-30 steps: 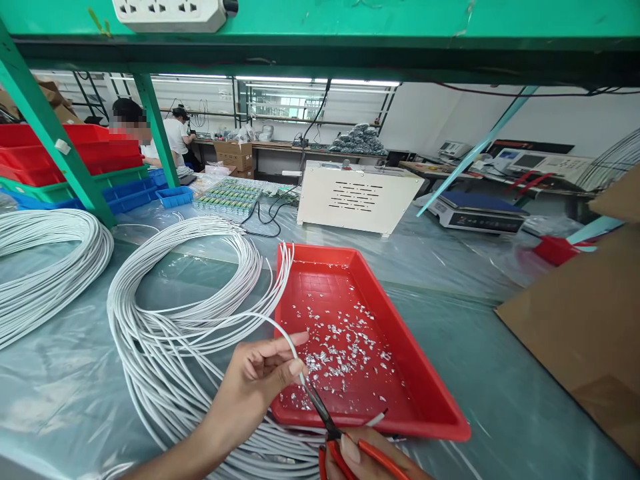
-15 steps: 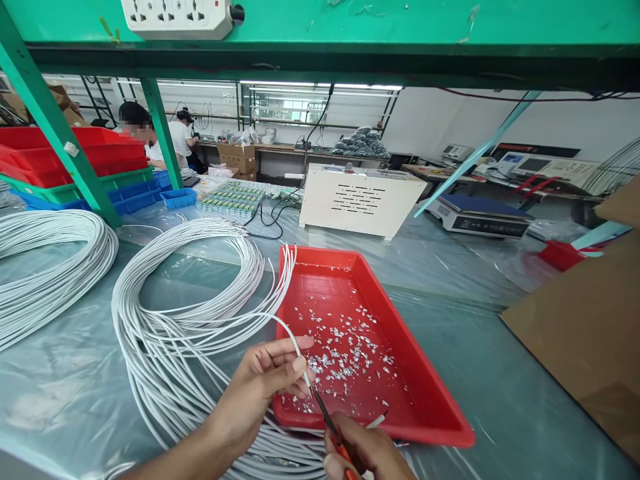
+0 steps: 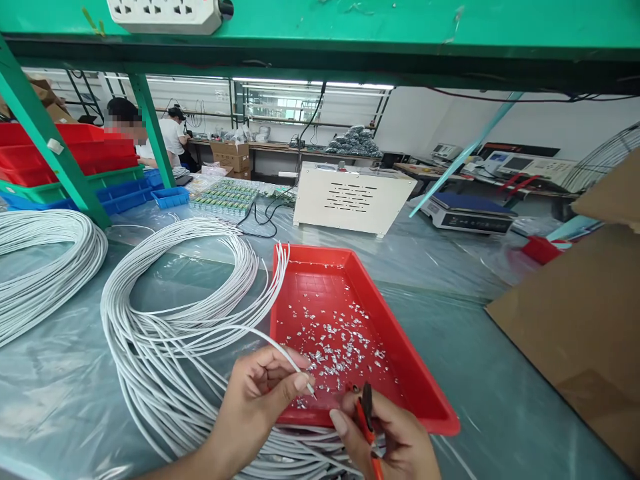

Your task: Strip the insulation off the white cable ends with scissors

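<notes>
My left hand [image 3: 253,403] pinches a thin white cable [image 3: 273,341] just behind its cut end, over the near left part of a red tray [image 3: 425,393]. A tiny dark tip shows at that end. In my right hand [image 3: 403,433] are small cutting pliers [image 3: 367,417] with orange-red handles, their dark jaws pointing up and apart from the cable. Whether the jaws are closed I cannot tell. Silvery foil scraps [image 3: 340,347] lie scattered on the tray's floor. The cable runs back to a large loose coil [image 3: 165,313] of white cables left of the tray.
A second white cable coil [image 3: 55,267] lies far left, below stacked red bins [image 3: 65,150]. Behind the tray stand a cream metal box [image 3: 350,200] and a scale [image 3: 465,213]. Cardboard [image 3: 575,333] borders the right side. A green shelf beam [image 3: 320,33] crosses overhead. Two people sit further back.
The pliers have come away from the cable end and tilted upward, and my right hand has shifted right. My left hand still holds the cable. The view has moved slightly.
</notes>
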A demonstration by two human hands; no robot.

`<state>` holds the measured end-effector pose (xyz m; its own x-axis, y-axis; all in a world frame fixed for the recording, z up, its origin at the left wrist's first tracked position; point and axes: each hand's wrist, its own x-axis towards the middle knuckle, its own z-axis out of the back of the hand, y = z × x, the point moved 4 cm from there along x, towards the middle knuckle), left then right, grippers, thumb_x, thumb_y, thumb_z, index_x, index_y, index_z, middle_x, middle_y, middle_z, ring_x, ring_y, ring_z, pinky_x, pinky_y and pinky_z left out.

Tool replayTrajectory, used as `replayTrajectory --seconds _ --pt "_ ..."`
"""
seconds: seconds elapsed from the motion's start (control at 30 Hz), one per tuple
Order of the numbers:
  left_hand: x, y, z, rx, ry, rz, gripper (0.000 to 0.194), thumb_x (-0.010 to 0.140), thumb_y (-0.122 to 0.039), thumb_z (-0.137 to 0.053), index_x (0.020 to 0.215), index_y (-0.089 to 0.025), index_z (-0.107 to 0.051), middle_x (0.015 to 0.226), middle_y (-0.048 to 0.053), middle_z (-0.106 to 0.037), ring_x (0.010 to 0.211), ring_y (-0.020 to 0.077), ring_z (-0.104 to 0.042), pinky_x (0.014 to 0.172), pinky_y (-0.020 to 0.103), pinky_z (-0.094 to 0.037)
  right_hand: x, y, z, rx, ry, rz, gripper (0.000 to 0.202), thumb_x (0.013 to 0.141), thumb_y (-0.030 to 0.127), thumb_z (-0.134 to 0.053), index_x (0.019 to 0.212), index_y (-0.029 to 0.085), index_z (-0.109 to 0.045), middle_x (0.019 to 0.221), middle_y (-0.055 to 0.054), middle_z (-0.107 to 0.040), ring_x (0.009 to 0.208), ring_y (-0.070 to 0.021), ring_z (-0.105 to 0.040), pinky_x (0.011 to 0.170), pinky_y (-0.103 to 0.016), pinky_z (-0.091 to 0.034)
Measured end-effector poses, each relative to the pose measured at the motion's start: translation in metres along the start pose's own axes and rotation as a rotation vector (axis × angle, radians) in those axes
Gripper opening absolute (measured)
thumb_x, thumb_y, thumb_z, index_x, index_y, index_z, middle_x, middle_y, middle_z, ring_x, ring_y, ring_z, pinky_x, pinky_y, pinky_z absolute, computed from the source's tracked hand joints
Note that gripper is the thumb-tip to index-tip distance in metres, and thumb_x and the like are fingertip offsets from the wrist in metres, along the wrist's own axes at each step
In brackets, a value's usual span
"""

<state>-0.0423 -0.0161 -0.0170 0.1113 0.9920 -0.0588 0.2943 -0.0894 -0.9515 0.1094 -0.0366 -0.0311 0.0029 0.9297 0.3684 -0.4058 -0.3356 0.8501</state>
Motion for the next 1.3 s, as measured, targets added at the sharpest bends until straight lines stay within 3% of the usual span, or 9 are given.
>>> replayTrajectory --seconds 0.13,0.33,0.47,0.7,0.87,1.2,1.3 --pt "-0.004 0.004 -0.002 0.067 -0.012 -0.039 0.008 0.068 -0.019 -0.07 0.073 -0.015 -0.065 0.065 0.001 -0.067 0.063 0.0121 -0.06 0.062 0.019 -0.046 0.003 0.003 -0.001 -0.053 0.0 0.066 0.013 0.074 0.026 -0.058 0.064 0.017 -0.058 0.051 0.001 -0.053 0.043 -0.0105 -0.046 0.042 -0.019 -0.039" --pt "-0.009 0.0 -0.002 0.213 -0.073 -0.138 0.004 0.07 -0.018 -0.068 0.069 -0.015 -0.066 0.065 0.002 -0.068 0.062 0.0135 -0.061 0.061 0.02 -0.048 0.006 0.006 -0.002 -0.126 0.083 0.21 0.01 0.074 0.019 -0.057 0.065 0.016 -0.059 0.054 -0.001 -0.059 0.043 -0.011 -0.052 0.043 -0.019 -0.043" --pt "-0.01 0.001 -0.002 0.259 -0.082 -0.164 0.002 0.069 -0.017 -0.069 0.068 -0.015 -0.067 0.064 0.002 -0.068 0.062 0.0147 -0.061 0.06 0.021 -0.048 0.007 0.009 0.0 -0.11 0.049 0.215 0.009 0.072 0.017 -0.057 0.064 0.016 -0.06 0.056 -0.002 -0.061 0.046 -0.0121 -0.055 0.045 -0.019 -0.045" --pt "-0.011 0.001 -0.004 0.318 -0.033 -0.203 0.007 0.07 -0.013 -0.067 0.07 -0.019 -0.07 0.066 0.002 -0.07 0.064 0.0151 -0.063 0.063 0.021 -0.049 0.005 0.011 -0.002 -0.141 -0.011 0.223 0.01 0.07 0.017 -0.053 0.062 0.017 -0.059 0.053 0.0 -0.059 0.044 -0.0115 -0.053 0.044 -0.02 -0.043" --pt "-0.013 0.001 -0.003 0.391 -0.046 -0.232 0.004 0.068 -0.016 -0.068 0.068 -0.018 -0.072 0.066 0.004 -0.071 0.063 0.0181 -0.065 0.062 0.023 -0.051 0.007 0.015 -0.001 -0.212 0.021 0.297 0.009 0.067 0.013 -0.051 0.061 0.017 -0.056 0.049 0.003 -0.054 0.043 -0.0113 -0.05 0.042 -0.02 -0.04" --pt "-0.01 0.003 -0.004 0.319 -0.116 -0.156 0.006 0.065 -0.02 -0.071 0.064 -0.015 -0.068 0.064 0.004 -0.069 0.06 0.0165 -0.062 0.059 0.023 -0.049 0.003 0.013 -0.003 -0.277 0.091 0.376 0.009 0.064 0.01 -0.051 0.063 0.018 -0.055 0.05 0.002 -0.053 0.045 -0.0119 -0.048 0.044 -0.021 -0.04" --pt "-0.009 0.006 -0.004 0.213 -0.126 -0.106 0.011 0.064 -0.021 -0.072 0.062 -0.014 -0.064 0.059 0.002 -0.066 0.057 0.014 -0.06 0.055 0.021 -0.047 0.002 0.016 -0.001 -0.25 0.046 0.401 0.009 0.064 0.01 -0.052 0.064 0.018 -0.056 0.051 0.002 -0.055 0.043 -0.0118 -0.049 0.044 -0.021 -0.041"
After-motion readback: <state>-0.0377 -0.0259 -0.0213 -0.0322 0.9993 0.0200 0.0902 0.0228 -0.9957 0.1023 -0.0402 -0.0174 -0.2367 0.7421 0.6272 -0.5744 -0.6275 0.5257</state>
